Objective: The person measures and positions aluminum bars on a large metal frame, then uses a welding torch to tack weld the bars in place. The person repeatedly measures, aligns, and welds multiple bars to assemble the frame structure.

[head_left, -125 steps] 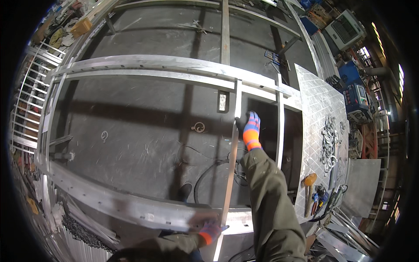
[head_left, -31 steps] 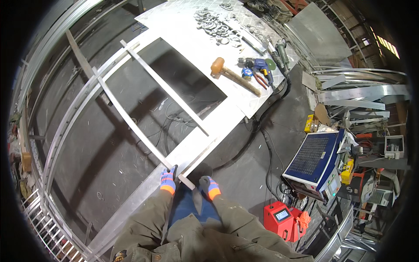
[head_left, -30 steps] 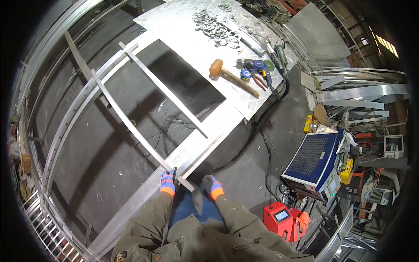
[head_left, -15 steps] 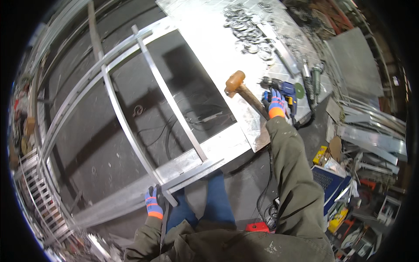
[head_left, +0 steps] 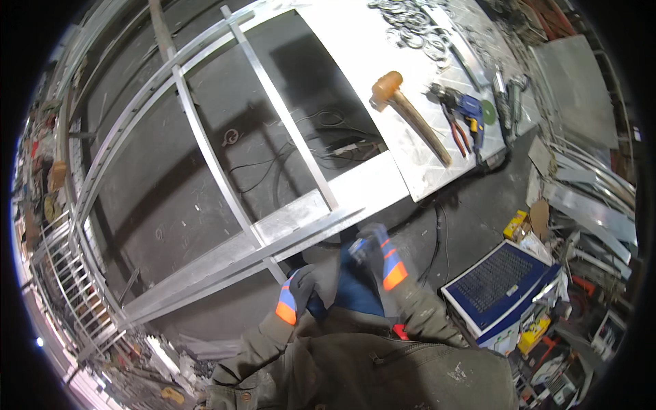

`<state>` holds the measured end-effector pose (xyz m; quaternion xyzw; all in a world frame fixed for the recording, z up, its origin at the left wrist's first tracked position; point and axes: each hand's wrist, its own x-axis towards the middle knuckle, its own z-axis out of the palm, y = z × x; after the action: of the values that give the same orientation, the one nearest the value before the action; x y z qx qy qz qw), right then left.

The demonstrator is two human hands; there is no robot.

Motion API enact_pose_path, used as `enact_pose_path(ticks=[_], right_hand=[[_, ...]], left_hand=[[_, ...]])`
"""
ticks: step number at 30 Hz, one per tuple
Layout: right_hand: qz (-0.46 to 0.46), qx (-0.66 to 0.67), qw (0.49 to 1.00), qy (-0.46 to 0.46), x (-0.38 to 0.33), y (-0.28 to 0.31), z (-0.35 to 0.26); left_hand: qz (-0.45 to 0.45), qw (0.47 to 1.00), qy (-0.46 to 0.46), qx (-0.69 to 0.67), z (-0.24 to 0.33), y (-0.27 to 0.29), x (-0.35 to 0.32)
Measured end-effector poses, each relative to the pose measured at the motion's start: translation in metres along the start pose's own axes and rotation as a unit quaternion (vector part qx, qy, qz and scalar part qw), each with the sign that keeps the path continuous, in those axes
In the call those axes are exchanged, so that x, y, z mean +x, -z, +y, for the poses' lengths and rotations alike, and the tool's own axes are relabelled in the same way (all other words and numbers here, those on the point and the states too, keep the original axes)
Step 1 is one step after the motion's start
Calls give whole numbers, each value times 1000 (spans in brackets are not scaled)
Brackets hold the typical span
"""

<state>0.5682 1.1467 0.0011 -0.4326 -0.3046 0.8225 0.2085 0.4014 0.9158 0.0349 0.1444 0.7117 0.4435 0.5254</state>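
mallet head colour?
Orange-tan, on a wooden handle; the mallet lies on the steel plate. Head view shows it best.

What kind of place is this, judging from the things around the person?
Most likely a metalworking or welding workshop. A long frame of metal bars lies flat, a mallet and a blue power tool rest on a metal sheet, and metal offcuts pile up at the right.

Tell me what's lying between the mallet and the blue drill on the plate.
In the head view, red-handled pliers lie between the mallet and the blue drill.
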Motion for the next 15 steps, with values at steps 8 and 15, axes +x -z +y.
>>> enact_pose_path(ticks=[8,15], right_hand=[[-130,-314,940,-24,-173,-58,203],[12,-394,907,149,-285,-82,249]], left_hand=[[-300,944,136,3,-18,61,-74],[-196,977,44,-68,-31,117,-72]])
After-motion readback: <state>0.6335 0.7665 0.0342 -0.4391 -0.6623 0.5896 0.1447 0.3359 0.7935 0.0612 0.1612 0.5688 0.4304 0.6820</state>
